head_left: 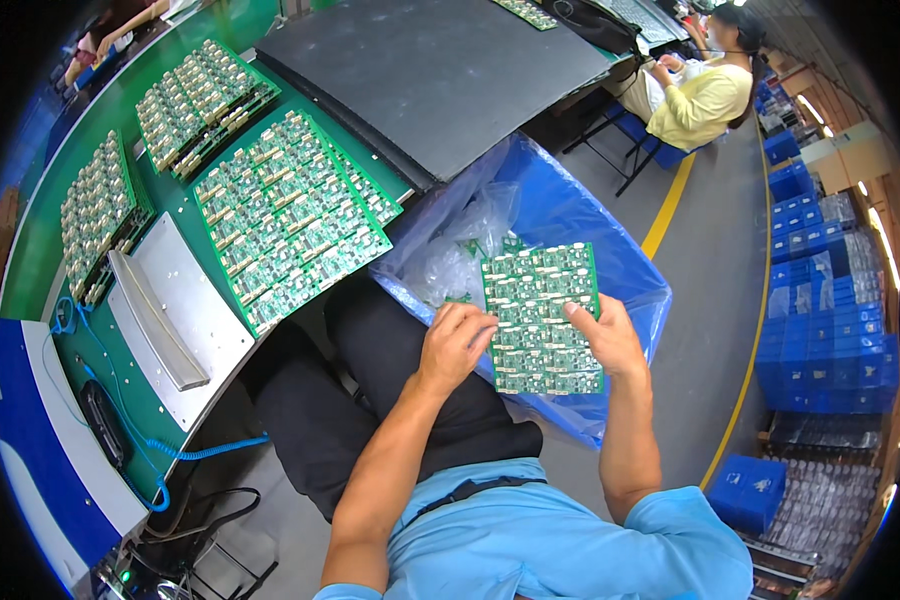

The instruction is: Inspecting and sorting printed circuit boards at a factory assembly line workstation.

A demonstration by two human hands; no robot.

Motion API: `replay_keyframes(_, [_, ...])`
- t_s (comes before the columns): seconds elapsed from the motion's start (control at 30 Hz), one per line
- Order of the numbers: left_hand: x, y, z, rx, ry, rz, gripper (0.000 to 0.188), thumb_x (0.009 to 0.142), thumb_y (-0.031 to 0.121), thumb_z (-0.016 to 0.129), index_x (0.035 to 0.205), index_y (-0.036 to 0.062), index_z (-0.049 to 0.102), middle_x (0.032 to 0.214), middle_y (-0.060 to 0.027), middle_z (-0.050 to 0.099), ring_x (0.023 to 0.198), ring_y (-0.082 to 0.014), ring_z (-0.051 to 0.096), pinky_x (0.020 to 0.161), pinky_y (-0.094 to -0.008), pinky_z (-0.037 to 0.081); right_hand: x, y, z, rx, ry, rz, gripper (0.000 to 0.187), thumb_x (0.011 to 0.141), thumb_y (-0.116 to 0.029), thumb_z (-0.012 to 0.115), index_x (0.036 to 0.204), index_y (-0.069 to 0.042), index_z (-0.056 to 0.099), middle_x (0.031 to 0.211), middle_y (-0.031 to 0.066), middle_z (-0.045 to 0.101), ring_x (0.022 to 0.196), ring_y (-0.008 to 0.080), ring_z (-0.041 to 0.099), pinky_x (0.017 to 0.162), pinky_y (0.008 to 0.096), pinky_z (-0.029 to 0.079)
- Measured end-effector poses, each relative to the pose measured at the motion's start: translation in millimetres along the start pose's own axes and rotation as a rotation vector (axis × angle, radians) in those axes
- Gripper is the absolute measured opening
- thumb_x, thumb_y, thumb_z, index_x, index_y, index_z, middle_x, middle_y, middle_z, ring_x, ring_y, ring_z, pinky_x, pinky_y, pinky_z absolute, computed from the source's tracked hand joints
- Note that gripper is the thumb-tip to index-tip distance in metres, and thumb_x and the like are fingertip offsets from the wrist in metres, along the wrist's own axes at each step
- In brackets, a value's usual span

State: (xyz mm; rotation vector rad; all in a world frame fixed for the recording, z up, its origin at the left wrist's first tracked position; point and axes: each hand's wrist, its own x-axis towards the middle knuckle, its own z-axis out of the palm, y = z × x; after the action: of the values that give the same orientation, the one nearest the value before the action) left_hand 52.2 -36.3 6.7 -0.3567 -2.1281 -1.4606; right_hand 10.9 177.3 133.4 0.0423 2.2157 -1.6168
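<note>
Above a blue bin lined with clear plastic, I hold a green circuit board panel made up of many small units. My right hand grips its right edge, thumb on the face. At the left edge, my left hand has its fingers bent together; whether they pinch the panel's rim or a small piece there is hidden. Inside the bin, crumpled clear plastic lies with some green scraps. On the bench to the left, a large spread of circuit board panels reaches the table's edge.
Stacked panels and another stack stand farther left. A metal plate fixture and a coiled blue cord are nearby. A black mat covers the far bench. A seated person works at the far right; blue crates line the right side.
</note>
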Motion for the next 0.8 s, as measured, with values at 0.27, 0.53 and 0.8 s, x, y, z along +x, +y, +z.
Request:
replay_keyframes(0.27, [-1, 0, 2, -0.083, 0.009, -0.042, 0.022, 0.072, 0.000, 0.075, 0.091, 0.0058, 0.065, 0.090, -0.0083, 0.062, 0.087, -0.0277, 0.062, 0.076, -0.0384, 0.050, 0, 1, 0, -0.110, 0.039, -0.061, 0.029, 0.096, -0.014, 0.061, 0.117, 0.005, 0.062, 0.105, 0.0067, 0.069, 0.091, 0.0113, 0.063, 0.081, 0.0279, 0.051])
replay_keyframes(0.53, [3, 4, -3, 0.022, -0.102, 0.072, 0.021, 0.071, -0.001, 0.075, 0.089, 0.0049, 0.066, 0.085, -0.0087, 0.060, 0.085, -0.0276, 0.061, 0.073, -0.0376, 0.050, -3, 1, 4, -0.147, -0.007, -0.049, 0.026, 0.096, -0.017, 0.060, 0.108, 0.004, 0.066, 0.094, 0.0076, 0.071, 0.084, 0.0121, 0.064, 0.076, 0.0311, 0.052])
replay_keyframes(0.8, [0, 5, 1, 0.011, 0.030, 0.052, 0.022, 0.069, -0.001, 0.074, 0.086, 0.0071, 0.063, 0.085, -0.0074, 0.058, 0.083, -0.0268, 0.058, 0.076, -0.0382, 0.047, -2, 2, 11, -0.123, 0.017, -0.065, 0.024, 0.096, -0.015, 0.058, 0.108, 0.004, 0.066, 0.094, 0.0068, 0.071, 0.084, 0.0113, 0.063, 0.075, 0.0312, 0.051])
